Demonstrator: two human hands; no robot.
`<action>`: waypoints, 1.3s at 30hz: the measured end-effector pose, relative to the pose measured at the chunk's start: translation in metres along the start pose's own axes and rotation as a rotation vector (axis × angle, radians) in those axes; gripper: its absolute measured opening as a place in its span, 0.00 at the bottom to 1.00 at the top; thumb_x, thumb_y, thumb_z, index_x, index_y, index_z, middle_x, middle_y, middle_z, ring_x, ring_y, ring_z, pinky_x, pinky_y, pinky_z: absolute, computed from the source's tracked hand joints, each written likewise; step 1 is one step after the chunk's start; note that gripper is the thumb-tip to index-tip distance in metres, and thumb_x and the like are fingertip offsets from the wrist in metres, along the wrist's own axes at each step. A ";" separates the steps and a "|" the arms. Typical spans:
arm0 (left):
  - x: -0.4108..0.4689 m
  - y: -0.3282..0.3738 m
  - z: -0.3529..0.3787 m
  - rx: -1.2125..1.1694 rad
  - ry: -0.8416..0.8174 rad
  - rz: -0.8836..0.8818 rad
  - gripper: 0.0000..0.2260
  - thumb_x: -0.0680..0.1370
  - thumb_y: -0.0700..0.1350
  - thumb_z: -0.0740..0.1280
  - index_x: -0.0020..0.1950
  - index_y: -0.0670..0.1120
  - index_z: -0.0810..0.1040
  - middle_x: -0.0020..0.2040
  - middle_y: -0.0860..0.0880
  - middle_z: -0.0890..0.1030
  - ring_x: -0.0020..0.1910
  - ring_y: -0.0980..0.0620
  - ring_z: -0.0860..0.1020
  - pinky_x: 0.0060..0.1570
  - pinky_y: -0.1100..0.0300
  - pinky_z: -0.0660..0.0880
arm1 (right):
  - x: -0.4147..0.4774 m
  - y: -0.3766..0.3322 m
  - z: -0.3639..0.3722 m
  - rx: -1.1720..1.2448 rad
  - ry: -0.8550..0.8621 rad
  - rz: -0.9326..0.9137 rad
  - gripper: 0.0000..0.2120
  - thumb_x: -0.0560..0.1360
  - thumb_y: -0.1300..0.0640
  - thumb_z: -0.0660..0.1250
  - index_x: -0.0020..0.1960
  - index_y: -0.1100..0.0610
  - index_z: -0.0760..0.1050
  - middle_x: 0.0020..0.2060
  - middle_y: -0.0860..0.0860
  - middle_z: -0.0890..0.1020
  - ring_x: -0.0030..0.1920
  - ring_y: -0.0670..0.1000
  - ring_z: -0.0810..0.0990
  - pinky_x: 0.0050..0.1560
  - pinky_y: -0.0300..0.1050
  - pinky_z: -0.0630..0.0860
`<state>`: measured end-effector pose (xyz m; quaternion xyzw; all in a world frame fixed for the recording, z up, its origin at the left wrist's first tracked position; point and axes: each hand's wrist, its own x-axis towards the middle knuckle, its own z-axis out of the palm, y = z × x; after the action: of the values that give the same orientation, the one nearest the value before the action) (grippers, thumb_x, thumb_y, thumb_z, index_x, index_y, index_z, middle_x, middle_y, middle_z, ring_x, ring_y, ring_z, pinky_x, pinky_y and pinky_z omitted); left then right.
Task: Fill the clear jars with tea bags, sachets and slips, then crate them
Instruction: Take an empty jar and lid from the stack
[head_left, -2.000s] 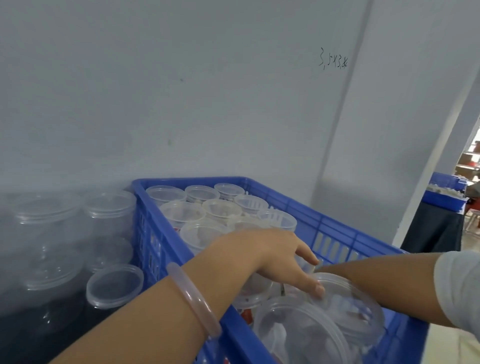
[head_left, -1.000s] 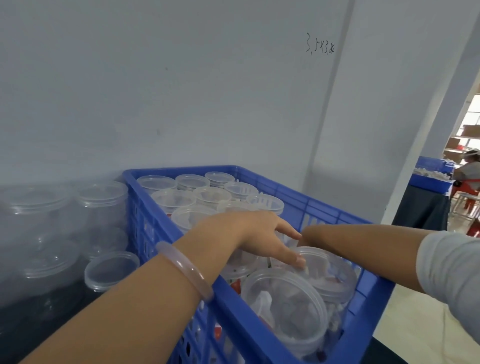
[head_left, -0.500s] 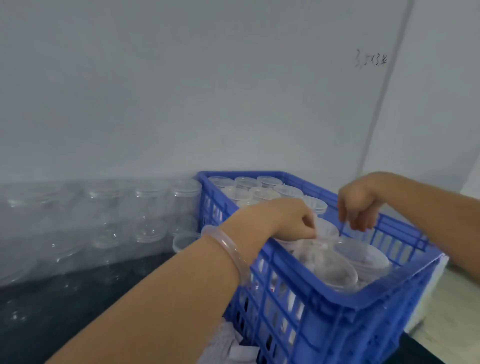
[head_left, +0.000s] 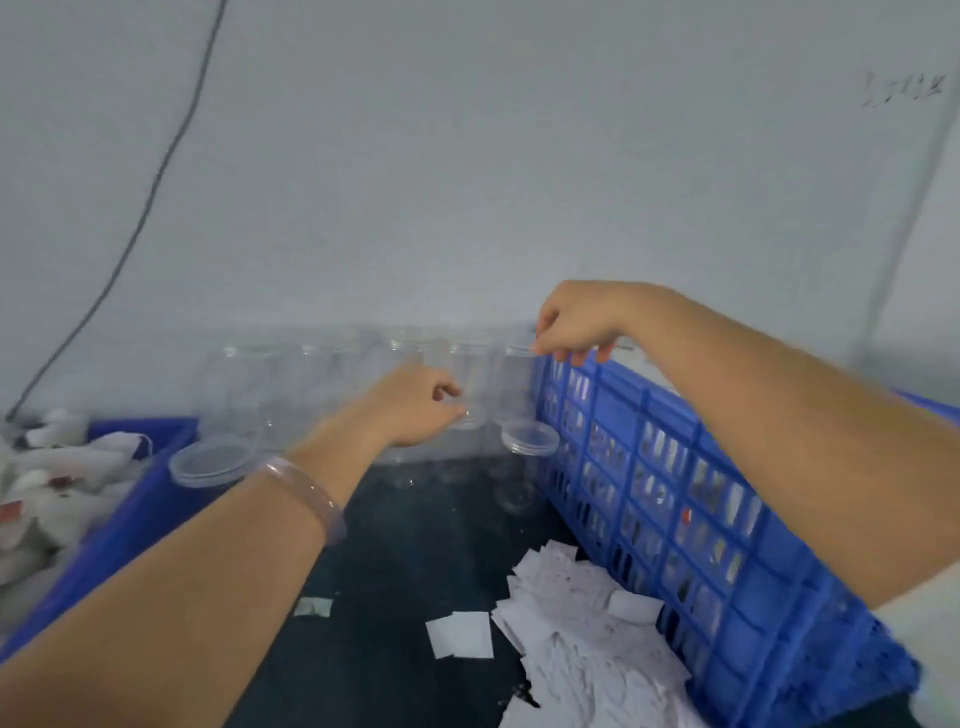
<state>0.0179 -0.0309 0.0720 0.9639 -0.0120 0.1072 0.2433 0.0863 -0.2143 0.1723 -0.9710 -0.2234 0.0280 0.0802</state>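
View from a head camera, motion-blurred. A blue crate (head_left: 675, 493) stands on a dark table (head_left: 415, 571) and holds filled jars, seen only through its slotted wall. Left of the crate, against the wall, runs a row of empty clear jars (head_left: 322, 384). Two lids lie on the table to the crate's left: one (head_left: 530, 439) just beside it, another (head_left: 210, 460) farther off. A pile of white slips (head_left: 571, 623) lies against the crate's near left side. Well left of the crate, a blue tray (head_left: 140, 499) holds white sachets.

The left hand (head_left: 415, 410), a clear bracelet (head_left: 306, 493) on its wrist, is stretched toward a jar near the crate. Its fingers are curled at the jar's side; the blur hides whether they grip it. The right hand (head_left: 576, 327) hovers above the crate's far left corner, fingers hanging loosely curled, apparently holding nothing.

The step looks like fetching an empty jar to fill. These jars are probably light and crowded, so grip one around its body, lift it straight up clear of its neighbours, and bring it toward the slips.
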 end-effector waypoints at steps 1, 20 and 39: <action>-0.004 -0.018 0.003 -0.002 0.002 -0.045 0.17 0.79 0.47 0.66 0.67 0.47 0.74 0.66 0.46 0.76 0.64 0.49 0.74 0.62 0.60 0.67 | 0.007 -0.014 0.019 0.012 -0.007 -0.030 0.11 0.79 0.55 0.65 0.55 0.62 0.78 0.45 0.55 0.83 0.41 0.53 0.82 0.42 0.49 0.80; -0.044 -0.217 0.038 0.160 0.523 -0.557 0.32 0.76 0.57 0.68 0.71 0.39 0.63 0.73 0.35 0.62 0.74 0.38 0.58 0.74 0.48 0.58 | 0.092 -0.169 0.259 0.238 -0.072 -0.351 0.20 0.79 0.50 0.63 0.68 0.56 0.71 0.62 0.57 0.79 0.60 0.59 0.78 0.59 0.54 0.76; -0.127 -0.081 0.078 -0.710 0.511 -0.240 0.41 0.64 0.47 0.80 0.72 0.53 0.64 0.53 0.60 0.72 0.55 0.57 0.74 0.45 0.68 0.70 | -0.044 -0.087 0.269 1.000 0.059 -0.389 0.40 0.61 0.59 0.83 0.67 0.50 0.67 0.64 0.45 0.75 0.63 0.45 0.76 0.63 0.45 0.75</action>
<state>-0.0845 0.0005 -0.0600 0.7580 0.1240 0.3018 0.5648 -0.0147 -0.1181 -0.0773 -0.7553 -0.3563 0.0883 0.5430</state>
